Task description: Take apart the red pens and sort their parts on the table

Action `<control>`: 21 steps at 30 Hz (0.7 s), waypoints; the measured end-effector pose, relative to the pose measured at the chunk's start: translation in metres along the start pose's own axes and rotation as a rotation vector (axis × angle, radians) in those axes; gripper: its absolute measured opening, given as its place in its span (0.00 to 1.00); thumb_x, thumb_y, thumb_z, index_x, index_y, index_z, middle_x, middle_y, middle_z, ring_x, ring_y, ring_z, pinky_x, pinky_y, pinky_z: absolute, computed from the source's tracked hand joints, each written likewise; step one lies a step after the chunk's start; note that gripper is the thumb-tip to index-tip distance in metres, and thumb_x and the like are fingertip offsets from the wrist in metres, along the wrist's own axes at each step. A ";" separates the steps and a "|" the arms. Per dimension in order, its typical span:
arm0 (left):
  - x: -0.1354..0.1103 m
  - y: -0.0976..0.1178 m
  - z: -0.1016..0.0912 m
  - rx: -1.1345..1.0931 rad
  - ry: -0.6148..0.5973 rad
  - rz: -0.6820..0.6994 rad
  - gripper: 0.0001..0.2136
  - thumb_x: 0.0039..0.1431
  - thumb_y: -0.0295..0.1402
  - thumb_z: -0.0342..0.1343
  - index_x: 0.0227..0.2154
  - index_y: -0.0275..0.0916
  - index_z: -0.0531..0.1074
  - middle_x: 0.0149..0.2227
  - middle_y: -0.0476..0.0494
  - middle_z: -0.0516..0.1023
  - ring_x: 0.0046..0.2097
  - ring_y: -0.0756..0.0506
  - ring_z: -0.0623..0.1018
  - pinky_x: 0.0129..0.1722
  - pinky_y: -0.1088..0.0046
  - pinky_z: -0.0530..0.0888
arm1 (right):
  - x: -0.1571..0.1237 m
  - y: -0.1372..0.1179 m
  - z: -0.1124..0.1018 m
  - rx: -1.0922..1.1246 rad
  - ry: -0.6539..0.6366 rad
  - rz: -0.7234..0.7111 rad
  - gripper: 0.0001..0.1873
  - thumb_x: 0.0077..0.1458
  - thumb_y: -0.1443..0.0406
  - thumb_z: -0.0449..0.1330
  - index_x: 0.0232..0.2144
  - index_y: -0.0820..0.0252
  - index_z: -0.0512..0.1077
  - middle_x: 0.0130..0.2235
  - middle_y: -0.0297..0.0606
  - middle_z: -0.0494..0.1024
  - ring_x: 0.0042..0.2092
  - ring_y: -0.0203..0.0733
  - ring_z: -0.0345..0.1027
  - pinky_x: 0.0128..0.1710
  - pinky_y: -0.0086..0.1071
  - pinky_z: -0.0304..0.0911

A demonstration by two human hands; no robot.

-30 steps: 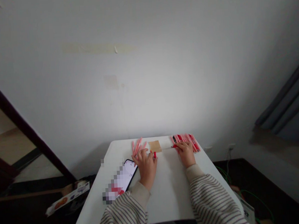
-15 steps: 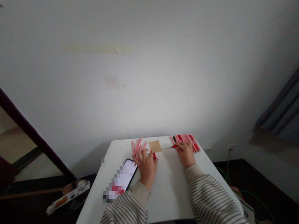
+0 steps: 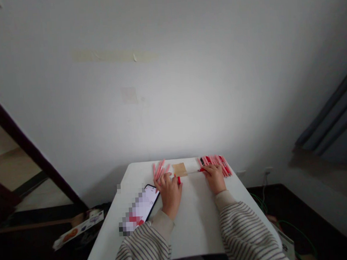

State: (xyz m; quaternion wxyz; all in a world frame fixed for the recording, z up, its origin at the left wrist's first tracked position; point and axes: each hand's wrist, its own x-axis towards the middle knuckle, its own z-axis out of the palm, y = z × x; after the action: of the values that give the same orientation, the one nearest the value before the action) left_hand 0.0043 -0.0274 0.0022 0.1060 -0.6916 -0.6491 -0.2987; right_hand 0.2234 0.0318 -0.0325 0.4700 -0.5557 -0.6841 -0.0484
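Note:
My left hand (image 3: 170, 194) is closed, palm down, left of the table's middle, with a small red pen cap (image 3: 179, 180) at its thumb and fingertips. Just beyond its fingers lie several pale pink pen barrels (image 3: 160, 170). Over to the right, my right hand (image 3: 215, 179) pinches the red end of a thin, pale pen refill (image 3: 193, 171), which points left across the table. Close behind that hand is a row of pink and red pens (image 3: 218, 161), partly covered by my fingers. A tan paper square (image 3: 180, 169) lies flat between the two groups.
A phone (image 3: 148, 203) with a lit screen, partly pixelated, lies left of my left forearm on the white table (image 3: 199, 229). The wall (image 3: 189, 106) rises behind the table's far edge. Boxes and clutter (image 3: 80, 230) sit on the floor at left, green cables (image 3: 298, 230) at right.

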 end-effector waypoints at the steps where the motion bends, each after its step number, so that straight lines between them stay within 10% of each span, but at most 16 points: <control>1: 0.000 0.000 0.000 -0.001 0.006 0.002 0.08 0.54 0.37 0.56 0.36 0.44 0.76 0.48 0.41 0.71 0.54 0.38 0.63 0.58 0.46 0.51 | 0.000 -0.001 -0.001 0.000 -0.004 -0.001 0.14 0.60 0.60 0.54 0.36 0.55 0.79 0.38 0.40 0.80 0.44 0.48 0.63 0.46 0.41 0.55; 21: 0.004 0.004 -0.002 -0.185 -0.016 0.027 0.09 0.52 0.37 0.60 0.37 0.49 0.76 0.47 0.46 0.71 0.52 0.40 0.65 0.57 0.49 0.54 | 0.001 -0.012 -0.004 0.128 -0.115 -0.070 0.10 0.58 0.63 0.57 0.34 0.53 0.80 0.37 0.40 0.79 0.44 0.48 0.62 0.47 0.43 0.59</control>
State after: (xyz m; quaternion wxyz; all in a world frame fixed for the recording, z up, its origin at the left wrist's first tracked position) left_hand 0.0077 -0.0261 0.0070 0.0404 -0.7094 -0.6103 -0.3502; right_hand 0.2156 0.0258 -0.0237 0.4628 -0.5021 -0.7305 0.0111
